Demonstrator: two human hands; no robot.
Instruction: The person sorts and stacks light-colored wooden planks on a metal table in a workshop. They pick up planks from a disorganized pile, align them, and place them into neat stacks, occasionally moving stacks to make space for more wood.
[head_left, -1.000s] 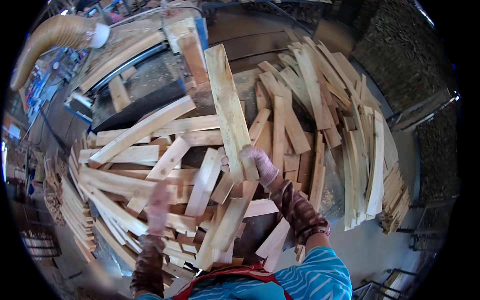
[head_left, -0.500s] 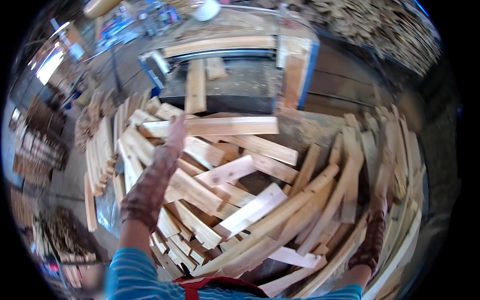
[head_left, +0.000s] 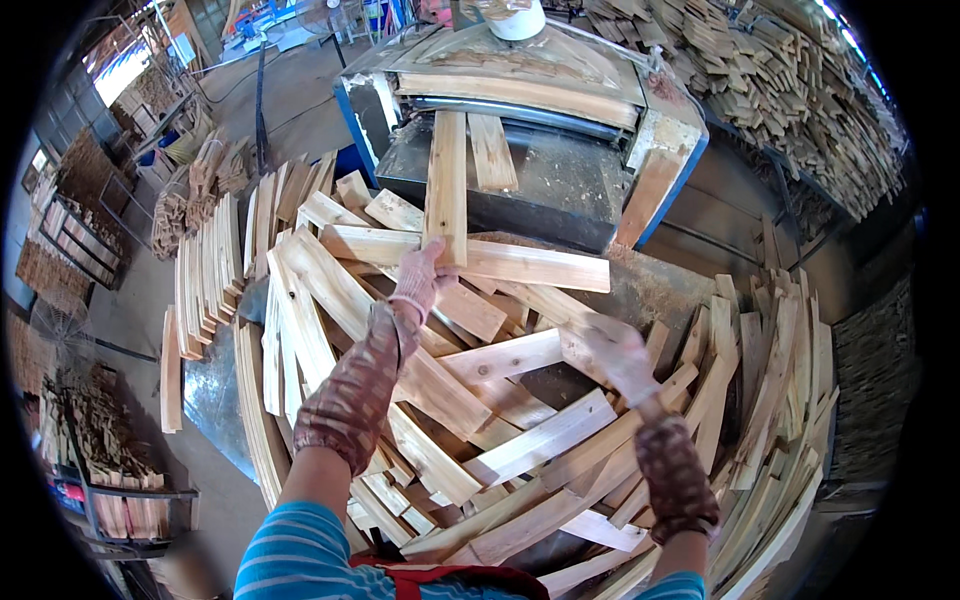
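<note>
My left hand (head_left: 424, 274), in a pale glove with a brown patterned sleeve cover, is closed at the near end of a long wooden board (head_left: 447, 185). The thumb lies along the board's left edge; the other fingers are partly hidden. That board's far end reaches the roller opening of a planer-like machine (head_left: 520, 88). Beside it a shorter board (head_left: 491, 150) also lies at the opening. My right hand (head_left: 618, 362), gloved too, hovers over the jumbled boards on the right, its fingers smeared by motion. Under both hands spreads a loose heap of boards (head_left: 537, 440).
Boards stand in a row (head_left: 210, 265) at the left. More long boards (head_left: 775, 370) lean at the right. A big stack of thin wood pieces (head_left: 750, 90) fills the far right. A white container (head_left: 516, 20) sits on top of the machine.
My left hand has come to the near end of the board at the machine. My right hand has moved from the boards at far right inward over the heap. The view has shifted.
</note>
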